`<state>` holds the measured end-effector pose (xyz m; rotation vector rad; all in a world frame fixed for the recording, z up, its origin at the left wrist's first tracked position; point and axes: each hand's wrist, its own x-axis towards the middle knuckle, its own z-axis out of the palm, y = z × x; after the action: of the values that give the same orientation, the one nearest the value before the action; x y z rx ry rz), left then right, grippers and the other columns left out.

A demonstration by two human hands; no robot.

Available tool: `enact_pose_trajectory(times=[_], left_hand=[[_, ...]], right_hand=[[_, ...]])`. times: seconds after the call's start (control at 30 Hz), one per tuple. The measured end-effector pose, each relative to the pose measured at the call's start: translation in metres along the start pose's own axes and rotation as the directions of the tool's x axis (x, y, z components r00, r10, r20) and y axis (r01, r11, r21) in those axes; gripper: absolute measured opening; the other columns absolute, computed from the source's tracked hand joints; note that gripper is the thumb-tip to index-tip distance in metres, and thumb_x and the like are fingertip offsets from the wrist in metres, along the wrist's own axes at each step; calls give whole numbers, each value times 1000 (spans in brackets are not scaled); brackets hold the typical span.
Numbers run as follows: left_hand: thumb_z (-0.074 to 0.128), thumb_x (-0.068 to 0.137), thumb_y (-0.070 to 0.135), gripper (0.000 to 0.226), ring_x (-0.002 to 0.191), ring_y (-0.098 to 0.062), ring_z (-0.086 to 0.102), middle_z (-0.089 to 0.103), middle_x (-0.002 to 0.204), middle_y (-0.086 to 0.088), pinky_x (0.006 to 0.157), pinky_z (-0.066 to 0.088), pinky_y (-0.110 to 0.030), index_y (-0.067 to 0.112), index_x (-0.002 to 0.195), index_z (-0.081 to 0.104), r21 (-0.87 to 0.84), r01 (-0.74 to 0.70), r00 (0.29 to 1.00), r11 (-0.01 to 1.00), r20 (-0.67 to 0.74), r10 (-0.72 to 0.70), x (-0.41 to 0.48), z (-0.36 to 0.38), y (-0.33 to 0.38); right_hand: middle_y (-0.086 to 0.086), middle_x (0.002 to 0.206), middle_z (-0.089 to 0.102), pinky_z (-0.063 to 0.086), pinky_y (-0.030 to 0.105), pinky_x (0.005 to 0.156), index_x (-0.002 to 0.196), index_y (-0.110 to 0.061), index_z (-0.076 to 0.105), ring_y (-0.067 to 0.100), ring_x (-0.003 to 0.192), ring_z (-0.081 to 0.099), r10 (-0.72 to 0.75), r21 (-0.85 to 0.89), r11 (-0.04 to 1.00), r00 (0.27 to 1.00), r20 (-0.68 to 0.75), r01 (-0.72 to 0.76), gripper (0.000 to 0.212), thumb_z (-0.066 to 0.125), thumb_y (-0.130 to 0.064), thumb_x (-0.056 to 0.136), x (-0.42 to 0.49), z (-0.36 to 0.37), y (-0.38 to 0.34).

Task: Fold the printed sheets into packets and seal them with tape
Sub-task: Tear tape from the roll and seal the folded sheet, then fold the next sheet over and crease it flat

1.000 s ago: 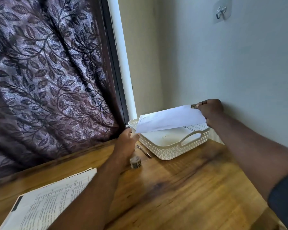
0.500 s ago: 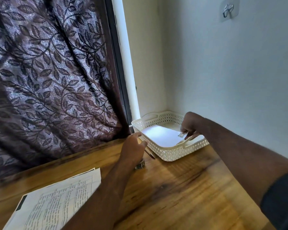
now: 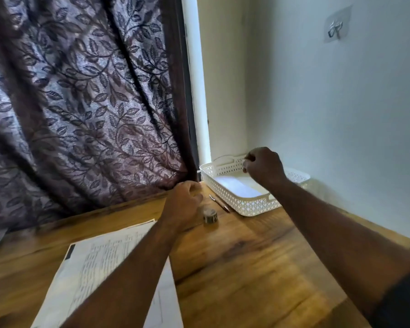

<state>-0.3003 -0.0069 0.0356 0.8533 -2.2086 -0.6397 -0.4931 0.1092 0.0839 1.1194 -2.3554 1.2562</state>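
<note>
A white folded packet (image 3: 236,188) lies flat inside the white lattice basket (image 3: 251,205) in the far corner. My right hand (image 3: 263,165) hovers above the basket with its fingers curled and nothing in them. My left hand (image 3: 182,204) hangs over the table near the curtain, fingers loosely curled, holding nothing. A small roll of patterned tape (image 3: 210,216) stands on the wood just right of that hand. A stack of printed sheets (image 3: 104,268) lies at the near left, partly hidden under my left forearm.
A pen (image 3: 219,203) lies between the tape and the basket. A dark leaf-patterned curtain (image 3: 81,110) hangs along the table's back edge. White walls close the corner, with a hook (image 3: 335,29) high on the right wall.
Both hands carried the folded packet over the basket and laid it inside. My right hand let go and has risen above the basket. My left hand drew back toward the tape.
</note>
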Motion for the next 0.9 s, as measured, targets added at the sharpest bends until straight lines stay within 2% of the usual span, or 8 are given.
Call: enact_pose_trajectory(times=[0.1, 0.33, 0.43, 0.53, 0.63, 0.7, 0.8, 0.9], left_hand=[[66, 92, 26, 36, 118, -18, 58, 64, 128, -4, 96, 42, -28, 16, 127, 65, -5, 28, 1000, 1000, -10, -28, -23, -25, -5], [67, 92, 26, 26, 111, -22, 63, 70, 120, -4, 95, 44, -30, 16, 116, 72, 90, 69, 998, 994, -16, -68, -84, -95, -50], [67, 93, 21, 24, 112, -25, 62, 69, 118, -6, 96, 43, -31, 10, 114, 72, 115, 128, 992, 985, -33, -125, -112, -132, -89], [67, 93, 22, 28, 116, -25, 59, 64, 121, -3, 93, 41, -29, 10, 118, 67, 177, 184, 983, 967, -60, -176, -136, -163, -128], [63, 97, 30, 39, 115, -23, 59, 61, 132, -4, 92, 42, -27, 13, 132, 60, 238, 251, 966, 938, -1, -258, -152, -184, -153], [57, 96, 46, 45, 118, -19, 59, 60, 137, 2, 102, 44, -35, 24, 136, 54, 255, 241, 960, 936, 82, -269, -156, -190, -168], [42, 98, 60, 67, 145, -20, 36, 36, 159, 3, 123, 17, -51, 27, 154, 30, 416, 229, 931, 880, 169, -322, -154, -191, -180], [37, 99, 62, 76, 152, -20, 20, 19, 166, 1, 124, 5, -51, 21, 159, 16, 468, 209, 920, 859, 202, -334, -149, -191, -182]], right_hand=[[4, 80, 76, 52, 31, 73, 78, -13, 74, 23, 80, 69, -111, 85, 990, 992, -57, 116, 15, 64, -19, 86, -49, 13, -41], [3, 89, 73, 35, 26, 65, 84, -15, 74, 21, 84, 65, -234, 145, 969, 937, 260, 202, 13, 63, -21, 87, -142, 70, -101], [-2, 98, 72, 49, 30, 78, 97, -16, 73, 17, 92, 64, -257, 131, 965, 902, 345, 225, 14, 65, -24, 89, -163, 95, -109], [-5, 93, 60, 46, 31, 77, 98, -18, 65, 17, 89, 59, -238, 38, 968, 860, 452, 248, 19, 64, -37, 94, -165, 122, -111], [0, 99, 65, 53, 38, 84, 102, -18, 63, 19, 93, 62, -172, -67, 968, 829, 532, 243, 36, 53, -52, 97, -161, 137, -113], [3, 110, 66, 52, 39, 88, 114, -17, 62, 21, 100, 63, -146, -100, 965, 811, 567, 244, 45, 47, -57, 99, -158, 145, -114], [3, 115, 66, 51, 38, 89, 117, -19, 59, 21, 101, 61, -182, -121, 942, 778, 602, 314, 48, 43, -60, 99, -150, 155, -117], [-1, 108, 67, 52, 39, 87, 110, -22, 59, 18, 94, 62, -251, -102, 920, 768, 589, 379, 45, 42, -61, 97, -149, 163, -118]])
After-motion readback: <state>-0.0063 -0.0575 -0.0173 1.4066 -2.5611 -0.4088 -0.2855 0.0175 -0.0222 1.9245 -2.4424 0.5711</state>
